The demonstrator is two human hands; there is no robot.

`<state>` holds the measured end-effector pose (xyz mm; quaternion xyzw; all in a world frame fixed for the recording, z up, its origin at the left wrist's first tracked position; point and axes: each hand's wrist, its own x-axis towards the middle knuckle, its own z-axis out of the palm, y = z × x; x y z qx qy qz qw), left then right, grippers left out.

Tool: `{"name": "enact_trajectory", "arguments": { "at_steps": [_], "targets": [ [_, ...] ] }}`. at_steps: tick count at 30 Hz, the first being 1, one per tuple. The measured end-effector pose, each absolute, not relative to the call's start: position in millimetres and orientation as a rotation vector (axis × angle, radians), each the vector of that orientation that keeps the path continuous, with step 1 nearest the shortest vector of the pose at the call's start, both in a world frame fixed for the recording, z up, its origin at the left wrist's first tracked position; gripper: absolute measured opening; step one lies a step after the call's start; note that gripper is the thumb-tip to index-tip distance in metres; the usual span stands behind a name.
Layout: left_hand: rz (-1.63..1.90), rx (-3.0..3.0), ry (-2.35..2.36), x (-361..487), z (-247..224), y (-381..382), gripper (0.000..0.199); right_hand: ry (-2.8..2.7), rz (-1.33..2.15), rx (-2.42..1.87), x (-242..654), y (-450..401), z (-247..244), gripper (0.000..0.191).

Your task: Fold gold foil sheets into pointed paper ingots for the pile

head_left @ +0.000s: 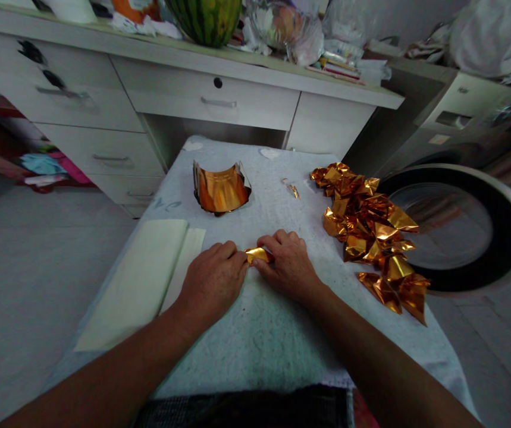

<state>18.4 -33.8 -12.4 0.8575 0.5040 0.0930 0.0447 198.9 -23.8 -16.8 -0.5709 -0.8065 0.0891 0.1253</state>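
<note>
**Left hand [215,276] and right hand [286,261] pinch a small piece of gold foil [257,255] at a cloth-covered table [282,345]**

Each hand's thumb and fingers close on one end of the foil; a short, bright strip shows between them. On the counter [81,38] well beyond the grip, a clear bowl [284,30] holds something reddish, too blurred to name. Nearer, beyond the left hand, stands a curved bundle of foil sheets [222,190]. A heap of folded foil [371,220] lies to the grip's right, pale paper [134,279] to its left. Both hands are palm-down, fingers curled, forearms [116,356] angling inward.
</note>
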Motion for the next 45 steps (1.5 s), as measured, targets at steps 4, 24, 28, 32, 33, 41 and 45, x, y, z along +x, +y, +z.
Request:
{"name": "enact_trajectory", "arguments": {
  "at_steps": [4,24,28,32,33,41,45],
  "targets": [
    [0.370,2.481,1.514,16,-12,-31,0.018,-2.347,0.220,-1.696,196,-24,-17,0.034],
    [0.498,2.436,1.394,7,-27,-24,0.026,-2.360,0.292,-1.718,203,-16,-22,0.022],
    [0.567,2.726,1.297,6,-35,-27,0.029,-2.373,0.273,-1.716,203,-16,-24,0.021],
    [0.482,2.891,1.111,6,-30,-33,0.027,-2.363,0.261,-1.699,204,-16,-25,0.021],
    [0.451,2.916,1.106,6,-27,-35,0.026,-2.360,0.266,-1.695,204,-16,-25,0.021],
    [0.267,2.959,1.222,8,-14,-52,0.027,-2.328,0.294,-1.669,205,-17,-26,0.020],
    [0.191,2.958,1.327,8,-11,-57,0.024,-2.334,0.304,-1.666,206,-16,-26,0.021]
  ]
}}
